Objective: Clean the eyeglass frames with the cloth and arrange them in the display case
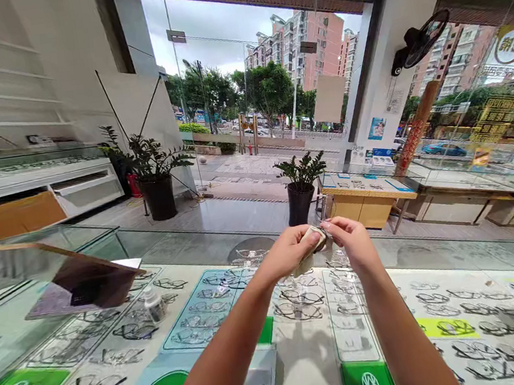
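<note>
Both arms reach forward over the glass display counter. My left hand [290,250] is closed on a folded pale beige cloth [309,240], thumb on top. Against the cloth shows a small dark rounded piece, which looks like part of a pair of glasses [323,240]. With thumb and fingers pinched, my right hand [349,238] grips the thin edge of these glasses beside the cloth. The hands are close together, and most of the glasses is hidden by fingers and cloth. Below, rows of spectacle frames [299,297] lie inside the counter.
A white bottle [154,304] stands on the counter at left, near a brown wooden-backed object [92,271]. A blue-and-green tray [192,384] lies nearer me. Beyond the counter stand two potted plants [159,196], a side showcase [365,188] and glass doors.
</note>
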`<state>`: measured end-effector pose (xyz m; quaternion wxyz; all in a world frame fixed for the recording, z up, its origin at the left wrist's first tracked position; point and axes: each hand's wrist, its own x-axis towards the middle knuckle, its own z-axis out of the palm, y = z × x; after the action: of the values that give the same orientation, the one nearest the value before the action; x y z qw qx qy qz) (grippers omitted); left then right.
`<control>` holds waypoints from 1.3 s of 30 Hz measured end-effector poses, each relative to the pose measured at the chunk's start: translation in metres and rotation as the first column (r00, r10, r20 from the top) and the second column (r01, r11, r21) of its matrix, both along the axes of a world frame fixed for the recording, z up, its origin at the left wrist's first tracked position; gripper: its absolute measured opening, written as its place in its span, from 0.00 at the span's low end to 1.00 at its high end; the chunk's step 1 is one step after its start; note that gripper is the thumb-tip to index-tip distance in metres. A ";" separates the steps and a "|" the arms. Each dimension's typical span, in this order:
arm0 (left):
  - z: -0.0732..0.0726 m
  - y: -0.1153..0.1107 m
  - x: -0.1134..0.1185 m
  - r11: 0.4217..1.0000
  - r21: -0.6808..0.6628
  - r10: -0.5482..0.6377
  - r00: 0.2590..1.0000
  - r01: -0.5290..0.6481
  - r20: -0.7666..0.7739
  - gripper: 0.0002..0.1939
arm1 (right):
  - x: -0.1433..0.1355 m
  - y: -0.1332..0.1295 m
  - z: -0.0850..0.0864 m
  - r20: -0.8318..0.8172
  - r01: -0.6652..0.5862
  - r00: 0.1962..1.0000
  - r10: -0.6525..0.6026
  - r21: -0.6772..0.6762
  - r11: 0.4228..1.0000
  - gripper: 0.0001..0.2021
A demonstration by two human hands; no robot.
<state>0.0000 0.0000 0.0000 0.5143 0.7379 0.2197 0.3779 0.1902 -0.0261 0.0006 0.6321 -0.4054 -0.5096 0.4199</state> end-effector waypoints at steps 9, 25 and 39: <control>-0.002 0.010 -0.003 0.999 0.000 -0.049 0.989 0.050 -0.137 0.31 | 0.017 0.012 -0.012 0.016 -0.191 0.981 0.192 -0.040 0.981 0.19; -0.014 0.020 0.013 0.926 -0.368 -0.038 0.990 0.087 0.138 0.33 | 0.004 0.012 -0.006 -0.344 -0.174 0.930 0.127 -0.108 0.979 0.22; -0.015 0.017 0.019 0.927 -0.368 -0.015 0.986 0.077 0.168 0.30 | -0.004 0.015 -0.011 -0.407 -0.081 0.912 0.055 -0.048 0.996 0.21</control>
<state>0.0186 0.0166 -0.0150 0.6701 0.5982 0.2276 0.3760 0.1866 -0.0111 -0.0108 0.6959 -0.3115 -0.3677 0.5324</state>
